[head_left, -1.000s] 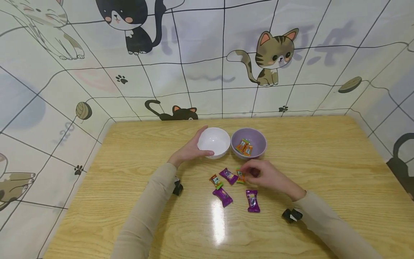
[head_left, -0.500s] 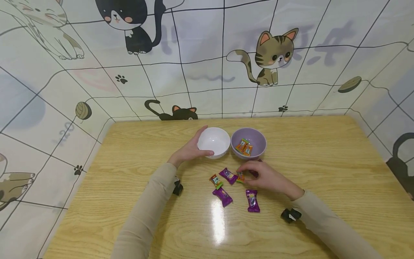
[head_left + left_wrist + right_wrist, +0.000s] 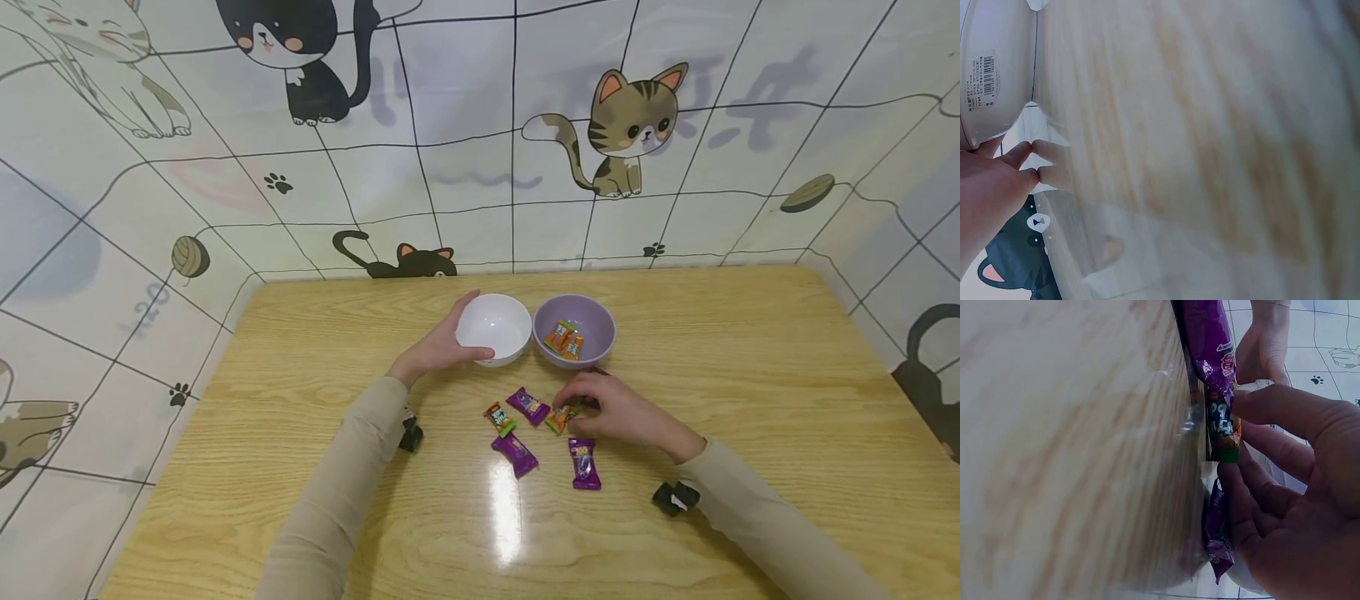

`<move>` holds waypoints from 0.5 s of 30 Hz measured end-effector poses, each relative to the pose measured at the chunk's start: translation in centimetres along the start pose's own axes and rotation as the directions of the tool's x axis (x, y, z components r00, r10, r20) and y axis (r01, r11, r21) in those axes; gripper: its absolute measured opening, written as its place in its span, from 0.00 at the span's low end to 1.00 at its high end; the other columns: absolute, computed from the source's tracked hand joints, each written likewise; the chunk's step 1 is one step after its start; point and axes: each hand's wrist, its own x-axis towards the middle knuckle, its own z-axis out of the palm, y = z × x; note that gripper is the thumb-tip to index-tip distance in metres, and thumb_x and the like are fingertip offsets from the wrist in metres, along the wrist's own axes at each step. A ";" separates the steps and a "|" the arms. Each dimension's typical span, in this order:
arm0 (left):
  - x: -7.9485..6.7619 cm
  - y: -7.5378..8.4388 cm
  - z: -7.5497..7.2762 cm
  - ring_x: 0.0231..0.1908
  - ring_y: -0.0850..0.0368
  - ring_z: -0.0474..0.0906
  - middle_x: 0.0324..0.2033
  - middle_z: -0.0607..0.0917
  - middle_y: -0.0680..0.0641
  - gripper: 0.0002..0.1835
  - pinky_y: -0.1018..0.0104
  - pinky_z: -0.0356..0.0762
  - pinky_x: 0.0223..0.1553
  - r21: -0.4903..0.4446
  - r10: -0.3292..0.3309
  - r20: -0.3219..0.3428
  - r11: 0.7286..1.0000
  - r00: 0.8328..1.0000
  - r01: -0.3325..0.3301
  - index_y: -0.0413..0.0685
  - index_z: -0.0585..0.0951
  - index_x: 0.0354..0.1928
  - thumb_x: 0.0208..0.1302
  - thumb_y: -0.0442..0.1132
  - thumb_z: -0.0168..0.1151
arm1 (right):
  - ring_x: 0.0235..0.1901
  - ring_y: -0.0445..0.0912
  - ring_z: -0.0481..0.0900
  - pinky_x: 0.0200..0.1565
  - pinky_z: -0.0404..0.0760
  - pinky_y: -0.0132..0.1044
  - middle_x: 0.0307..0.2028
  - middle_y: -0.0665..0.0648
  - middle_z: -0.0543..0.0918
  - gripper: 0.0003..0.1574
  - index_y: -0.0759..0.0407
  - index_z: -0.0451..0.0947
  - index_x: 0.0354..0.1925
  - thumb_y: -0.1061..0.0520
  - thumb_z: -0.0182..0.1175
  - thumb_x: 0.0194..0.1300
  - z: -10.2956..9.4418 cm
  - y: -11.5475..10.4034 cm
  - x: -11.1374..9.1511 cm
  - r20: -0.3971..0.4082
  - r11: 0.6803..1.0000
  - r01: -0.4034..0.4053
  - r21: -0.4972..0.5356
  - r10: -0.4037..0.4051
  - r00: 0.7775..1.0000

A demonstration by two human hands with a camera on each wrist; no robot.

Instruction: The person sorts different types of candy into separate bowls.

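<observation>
My left hand (image 3: 438, 346) grips the white bowl (image 3: 504, 323), thumb at its near side and fingers around its far left. In the left wrist view, the bowl's side (image 3: 997, 75) bears a barcode label. My right hand (image 3: 618, 417) pinches a small orange-and-green wrapped candy (image 3: 559, 419) between thumb and fingertips, low at the table. The right wrist view shows that candy (image 3: 1222, 428) upright between the fingertips, with a purple wrapped candy (image 3: 1211, 340) in front. Another purple candy (image 3: 597, 372) lies partly hidden behind the right hand, by the purple bowl (image 3: 600, 333).
Two orange candies (image 3: 573, 346) lie in the purple bowl, right beside the white one. On the wooden table (image 3: 337, 333) are purple candies (image 3: 528, 406), (image 3: 515, 454), (image 3: 584, 463) and another orange candy (image 3: 499, 419). A cat-patterned wall covering (image 3: 465, 192) rises behind.
The right fingers close in on the orange candy, which has turned slightly and shows more of itself. My left hand and the white bowl stay as they were.
</observation>
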 end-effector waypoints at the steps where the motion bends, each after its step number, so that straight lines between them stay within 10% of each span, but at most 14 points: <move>1: 0.0 0.0 0.0 0.68 0.44 0.56 0.72 0.54 0.42 0.56 0.48 0.54 0.66 -0.003 0.000 -0.001 1.000 1.000 0.000 0.54 0.43 0.77 0.55 0.40 0.73 | 0.45 0.47 0.75 0.48 0.76 0.43 0.42 0.49 0.81 0.18 0.58 0.83 0.44 0.64 0.69 0.53 0.0 0.1 0.0 0.000 1.000 0.006 -0.003 -0.006 1.000; 15: 0.0 -0.2 0.0 0.66 0.46 0.59 0.70 0.58 0.43 0.55 0.51 0.57 0.65 -0.021 0.002 -0.008 1.000 1.000 -0.002 0.57 0.45 0.76 0.55 0.40 0.73 | 0.38 0.46 0.76 0.41 0.77 0.40 0.37 0.48 0.80 0.11 0.56 0.80 0.37 0.66 0.68 0.54 0.2 0.1 0.3 0.026 1.000 0.010 0.029 -0.011 1.000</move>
